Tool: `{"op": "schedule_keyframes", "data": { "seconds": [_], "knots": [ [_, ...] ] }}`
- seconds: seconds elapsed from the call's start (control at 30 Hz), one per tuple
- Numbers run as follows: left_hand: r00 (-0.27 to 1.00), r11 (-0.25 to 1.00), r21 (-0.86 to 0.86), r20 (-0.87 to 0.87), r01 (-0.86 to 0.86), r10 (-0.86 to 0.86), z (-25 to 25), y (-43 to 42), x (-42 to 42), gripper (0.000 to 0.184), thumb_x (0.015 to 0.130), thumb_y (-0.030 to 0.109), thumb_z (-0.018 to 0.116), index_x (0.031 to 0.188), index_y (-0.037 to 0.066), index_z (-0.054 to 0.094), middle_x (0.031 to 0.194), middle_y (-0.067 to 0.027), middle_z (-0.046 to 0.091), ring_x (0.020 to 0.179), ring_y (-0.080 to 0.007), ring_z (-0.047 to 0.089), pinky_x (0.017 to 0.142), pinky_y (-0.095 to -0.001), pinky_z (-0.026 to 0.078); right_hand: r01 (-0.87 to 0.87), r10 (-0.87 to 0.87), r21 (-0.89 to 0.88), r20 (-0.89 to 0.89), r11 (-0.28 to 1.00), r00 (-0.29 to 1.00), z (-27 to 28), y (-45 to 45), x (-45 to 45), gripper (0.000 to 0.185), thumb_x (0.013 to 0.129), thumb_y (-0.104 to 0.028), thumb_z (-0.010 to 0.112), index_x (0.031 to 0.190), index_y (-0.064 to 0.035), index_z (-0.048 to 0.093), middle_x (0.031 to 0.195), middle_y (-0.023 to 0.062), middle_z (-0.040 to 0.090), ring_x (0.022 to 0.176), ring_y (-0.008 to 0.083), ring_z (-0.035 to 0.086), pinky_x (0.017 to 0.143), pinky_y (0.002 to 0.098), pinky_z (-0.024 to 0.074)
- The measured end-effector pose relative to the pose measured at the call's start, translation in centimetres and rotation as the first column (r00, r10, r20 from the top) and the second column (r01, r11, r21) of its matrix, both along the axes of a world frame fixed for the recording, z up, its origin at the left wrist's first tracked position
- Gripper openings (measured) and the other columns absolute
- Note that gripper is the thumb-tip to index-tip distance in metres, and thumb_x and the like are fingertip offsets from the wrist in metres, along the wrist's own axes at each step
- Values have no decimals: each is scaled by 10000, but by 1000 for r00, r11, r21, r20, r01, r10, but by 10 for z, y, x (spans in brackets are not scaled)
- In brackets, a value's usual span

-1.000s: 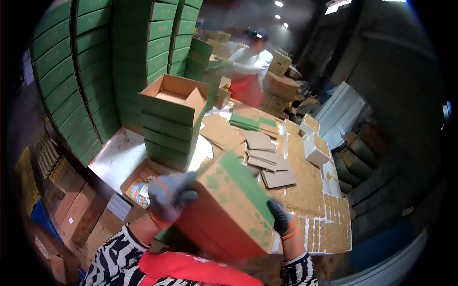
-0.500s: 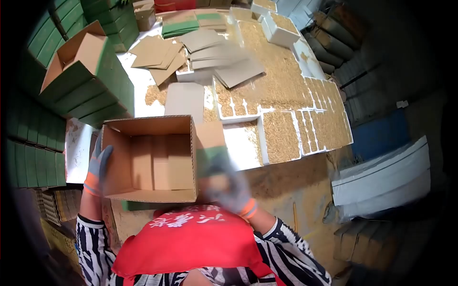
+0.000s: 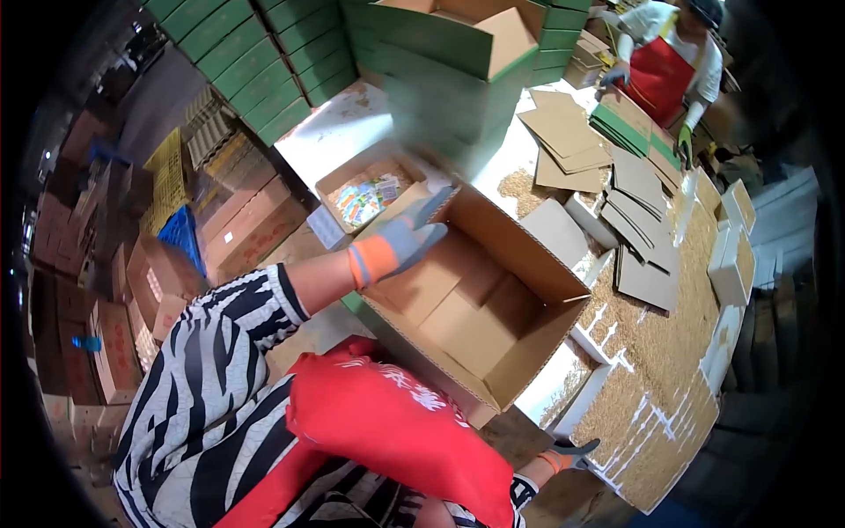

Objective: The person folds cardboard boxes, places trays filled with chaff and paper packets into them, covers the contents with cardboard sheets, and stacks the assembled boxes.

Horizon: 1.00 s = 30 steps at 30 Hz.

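An open cardboard box (image 3: 480, 308) is tilted in front of my body, with nothing seen inside. My left hand (image 3: 409, 242), in a grey glove with an orange cuff, lies at its upper left rim, fingers stretched out and apart from the thumb. Just beyond that hand, colourful packets (image 3: 363, 202) fill part of a smaller carton (image 3: 333, 183). My right hand (image 3: 574, 455), gloved the same way, is below the box beside the white trays' edge, fingers extended and holding nothing visible.
Green boxes (image 3: 462, 106) are stacked beyond the packets. Cardboard sheets (image 3: 638, 207) lie by white trays of brown granular material (image 3: 656, 352). A co-worker in a red apron (image 3: 658, 77) stands at the far right. Cartons (image 3: 255, 224) and a yellow crate (image 3: 167, 180) are at left.
The view has swung left. My left hand has moved from the box's side to its upper rim; my right hand has come away from the box, which now sits tilted, opening upward.
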<state>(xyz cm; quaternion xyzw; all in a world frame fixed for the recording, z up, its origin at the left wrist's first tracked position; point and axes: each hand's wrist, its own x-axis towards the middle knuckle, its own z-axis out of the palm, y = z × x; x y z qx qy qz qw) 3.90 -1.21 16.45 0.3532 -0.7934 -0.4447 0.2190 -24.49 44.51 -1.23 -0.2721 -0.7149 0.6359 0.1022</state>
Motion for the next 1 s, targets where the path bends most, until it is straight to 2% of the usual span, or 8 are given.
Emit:
{"op": "schedule_keyframes", "data": {
  "seconds": [0.17, 0.2, 0.47, 0.63, 0.67, 0.73, 0.93, 1.0],
  "knots": [
    [996, 999, 15, -86, 36, -34, -16, -1, 1, 604, 927, 232, 526, 1468, 101, 293, 1436, -204, 378, 1307, -345, 392, 1097, -381, 309, -461, 432, -228, -166, 858, 886, 45, 43, 8, 573, 864, -176, 614, 1398, -74, 432, 1411, 209, 397, 1194, 341, 500, 989, 428, 443],
    [997, 1000, 4, -75, 31, -31, -17, 0, 0, 608, 929, 238, 524, 1470, 99, 285, 1444, -206, 365, 1312, -347, 384, 1098, -381, 307, -313, 371, -717, -82, 623, 925, 77, 40, 9, 537, 903, -223, 574, 1397, -73, 430, 1434, 184, 389, 1206, 332, 494, 1005, 423, 431],
    [975, 962, 269, -222, 46, 15, -32, 1, -12, 695, 947, 424, 488, 1489, 77, 226, 1482, -215, 296, 1353, -339, 324, 1113, -376, 276, -793, 784, 190, -398, 578, 476, 197, -8, 26, 501, 960, -308, 479, 1381, -40, 431, 1421, 168, 422, 1213, 311, 494, 1004, 433, 436],
    [947, 936, 336, -322, 105, 9, -30, -3, -9, 729, 947, 507, 448, 1479, 55, 240, 1485, -224, 283, 1340, -348, 342, 1114, -375, 272, -928, 873, -75, -320, 365, 369, 260, -114, 85, 527, 944, -299, 508, 1370, -1, 424, 1378, 186, 463, 1200, 310, 514, 997, 443, 447],
    [934, 915, 380, -357, 137, 8, -32, -6, -9, 730, 947, 512, 444, 1478, 54, 242, 1485, -223, 284, 1338, -347, 344, 1117, -375, 268, -921, 899, -327, -306, 211, 315, 275, -134, 95, 535, 966, -325, 461, 1364, 29, 418, 1368, 176, 478, 1203, 306, 515, 1010, 443, 434],
    [910, 880, 445, -412, 165, 38, -36, -3, -15, 699, 952, 496, 444, 1468, 57, 270, 1468, -224, 309, 1325, -336, 360, 1112, -372, 272, -919, 937, -323, -186, 226, 296, 291, -173, 117, 549, 948, -309, 487, 1373, 27, 402, 1356, 176, 487, 1195, 302, 525, 1008, 435, 435],
    [833, 901, 431, -515, 50, 200, -21, 16, -6, 548, 978, 264, 487, 1431, -4, 332, 1378, -188, 442, 1265, -254, 429, 1089, -357, 327, -978, 990, 160, 0, 137, 139, 291, -226, 125, 602, 904, -313, 550, 1395, -5, 387, 1270, 118, 533, 1168, 213, 504, 1007, 345, 384],
    [647, 672, 661, -680, 335, 346, -54, 0, -12, 480, 993, 204, 441, 1420, 0, 357, 1373, -187, 455, 1261, -241, 442, 1081, -338, 339, -955, 980, 294, 196, -38, 21, 302, -233, 123, 571, 919, -317, 551, 1370, 6, 419, 1271, 118, 537, 1124, 185, 520, 975, 320, 402]
  ]
}}
